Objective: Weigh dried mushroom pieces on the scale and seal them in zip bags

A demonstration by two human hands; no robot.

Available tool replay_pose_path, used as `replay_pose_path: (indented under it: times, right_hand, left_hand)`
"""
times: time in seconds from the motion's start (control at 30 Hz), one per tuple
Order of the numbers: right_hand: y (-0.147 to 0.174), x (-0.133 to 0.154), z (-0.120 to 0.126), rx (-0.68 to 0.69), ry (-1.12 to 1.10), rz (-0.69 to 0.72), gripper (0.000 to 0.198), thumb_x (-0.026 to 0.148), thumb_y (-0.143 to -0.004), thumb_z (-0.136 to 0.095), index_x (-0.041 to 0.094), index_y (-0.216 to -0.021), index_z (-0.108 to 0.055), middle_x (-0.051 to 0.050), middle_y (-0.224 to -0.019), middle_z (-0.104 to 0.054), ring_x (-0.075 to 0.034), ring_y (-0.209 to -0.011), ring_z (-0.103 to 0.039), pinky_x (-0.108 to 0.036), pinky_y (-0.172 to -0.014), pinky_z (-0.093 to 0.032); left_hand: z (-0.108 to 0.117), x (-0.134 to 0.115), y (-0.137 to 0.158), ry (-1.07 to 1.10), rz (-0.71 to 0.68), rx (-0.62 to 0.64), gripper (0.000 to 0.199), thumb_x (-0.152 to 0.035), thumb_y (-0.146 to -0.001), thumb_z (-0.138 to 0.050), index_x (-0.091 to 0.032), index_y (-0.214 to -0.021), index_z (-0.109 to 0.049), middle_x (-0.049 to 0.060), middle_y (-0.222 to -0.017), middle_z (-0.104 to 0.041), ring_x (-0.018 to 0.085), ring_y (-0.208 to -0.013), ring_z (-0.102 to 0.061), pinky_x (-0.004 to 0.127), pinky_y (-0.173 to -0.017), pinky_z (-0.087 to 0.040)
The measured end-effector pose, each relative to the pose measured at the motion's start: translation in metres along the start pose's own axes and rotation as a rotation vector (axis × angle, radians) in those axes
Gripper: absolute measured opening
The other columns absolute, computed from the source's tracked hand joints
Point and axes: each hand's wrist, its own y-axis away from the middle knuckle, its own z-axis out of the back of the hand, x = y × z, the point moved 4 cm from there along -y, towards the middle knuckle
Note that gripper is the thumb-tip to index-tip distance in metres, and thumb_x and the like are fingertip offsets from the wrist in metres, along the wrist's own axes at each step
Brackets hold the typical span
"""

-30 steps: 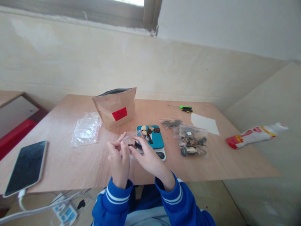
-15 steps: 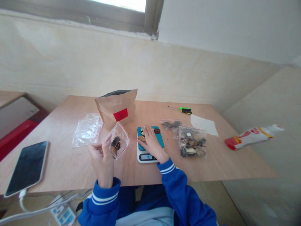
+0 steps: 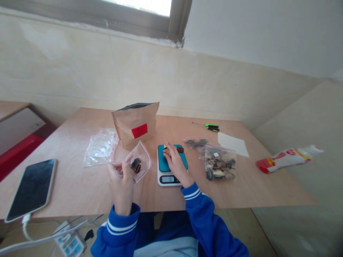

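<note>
My left hand [image 3: 122, 180] pinches the edge of a small clear zip bag [image 3: 144, 157], whose mouth gapes. Dark and brown dried mushroom pieces [image 3: 136, 165] lie inside it. Over the teal plate of a white kitchen scale [image 3: 161, 165], my right hand [image 3: 175, 162] has its fingers drawn together on a light brown dried mushroom piece [image 3: 166, 151]. Another dark brown piece [image 3: 180, 149] rests on the plate just beyond the fingers. The scale's display [image 3: 168, 179] is lit, its digits too blurred to read surely. My palm hides part of the plate.
Behind the open bag stands a brown paper pouch [image 3: 128, 125] with a red label. Flat clear bags [image 3: 100, 148] and a phone [image 3: 32, 189] lie left. Rightward are filled zip bags [image 3: 219, 164], screwdrivers [image 3: 211, 126], white paper [image 3: 233, 143] and a red-white bottle [image 3: 286, 159].
My right fingers have drawn in from spread to closed around a mushroom piece on the scale. The left hand still holds the bag. The whole view has shifted slightly.
</note>
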Motion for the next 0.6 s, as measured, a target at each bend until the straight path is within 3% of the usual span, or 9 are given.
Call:
replay_pose_path:
  times: [0.13,0.3,0.4,0.6]
  right_hand:
    - [0.001,0.038,0.014,-0.109,-0.237,-0.070,0.043,0.037,-0.093,-0.050,0.020,-0.133,-0.050,-0.012,-0.136,-0.055,-0.022,-0.128,-0.050,-0.042,-0.112,-0.037]
    - [0.005,0.087,0.004,-0.039,-0.649,-0.188,0.046,0.043,-0.091,-0.055,0.022,-0.132,-0.052,-0.008,-0.136,-0.057,-0.021,-0.123,-0.055,-0.037,-0.108,-0.042]
    - [0.007,0.092,-0.010,0.002,-0.713,-0.255,0.046,0.044,-0.089,-0.057,0.021,-0.128,-0.053,-0.009,-0.134,-0.058,-0.021,-0.121,-0.056,-0.038,-0.107,-0.043]
    - [0.010,0.079,-0.025,0.106,-0.619,-0.443,0.047,0.044,-0.086,-0.058,0.018,-0.125,-0.054,-0.012,-0.128,-0.061,-0.022,-0.116,-0.060,-0.038,-0.098,-0.051]
  left_hand:
    - [-0.006,-0.006,0.006,-0.064,0.012,0.034,0.022,-0.042,-0.088,-0.051,-0.022,-0.085,-0.041,0.009,-0.092,-0.071,0.022,-0.083,-0.072,0.032,-0.065,-0.056]
    - [-0.018,-0.010,0.011,-0.193,0.027,0.019,0.026,-0.047,-0.088,-0.050,-0.022,-0.083,-0.043,0.010,-0.083,-0.070,0.025,-0.074,-0.071,0.032,-0.057,-0.053]
    - [-0.027,-0.014,0.012,-0.189,0.031,-0.014,0.028,-0.049,-0.088,-0.050,-0.022,-0.083,-0.042,0.009,-0.078,-0.069,0.025,-0.071,-0.071,0.032,-0.055,-0.053]
    - [-0.037,-0.025,0.014,-0.156,-0.013,-0.067,0.020,-0.040,-0.089,-0.049,-0.022,-0.085,-0.042,0.018,-0.106,-0.070,0.027,-0.090,-0.072,0.034,-0.063,-0.057]
